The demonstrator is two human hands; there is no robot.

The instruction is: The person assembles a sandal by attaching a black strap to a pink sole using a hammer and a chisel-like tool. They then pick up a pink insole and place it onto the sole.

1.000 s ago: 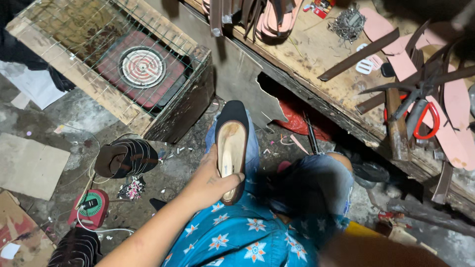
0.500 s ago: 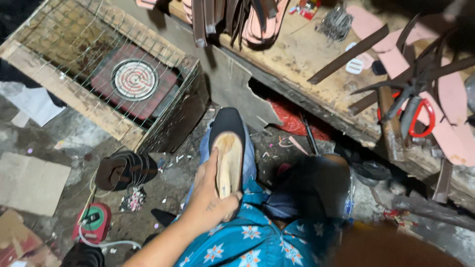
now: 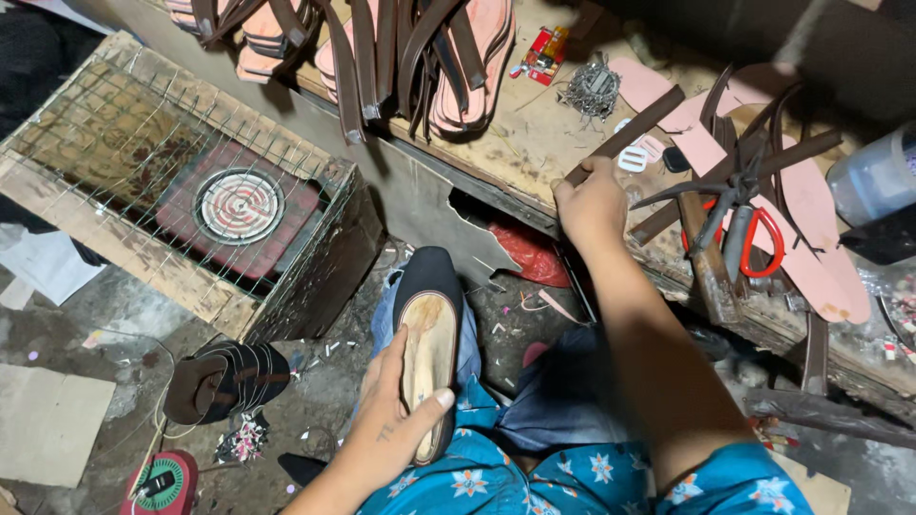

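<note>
A wire-caged wooden box [image 3: 143, 162] with an electric coil heater [image 3: 239, 205] sits at left. The left hand [image 3: 391, 420] clasps a black shoe [image 3: 429, 334], sole up, on the lap. The right hand [image 3: 592, 200] pinches a dark brown strap [image 3: 630, 133] on the workbench [image 3: 534, 143], near red-handled scissors [image 3: 754, 238].

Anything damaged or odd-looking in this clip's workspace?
Yes: the grey front panel under the wooden workbench has a jagged broken hole, with red material showing behind. Small scraps litter the floor beside the black flat shoe.
</note>
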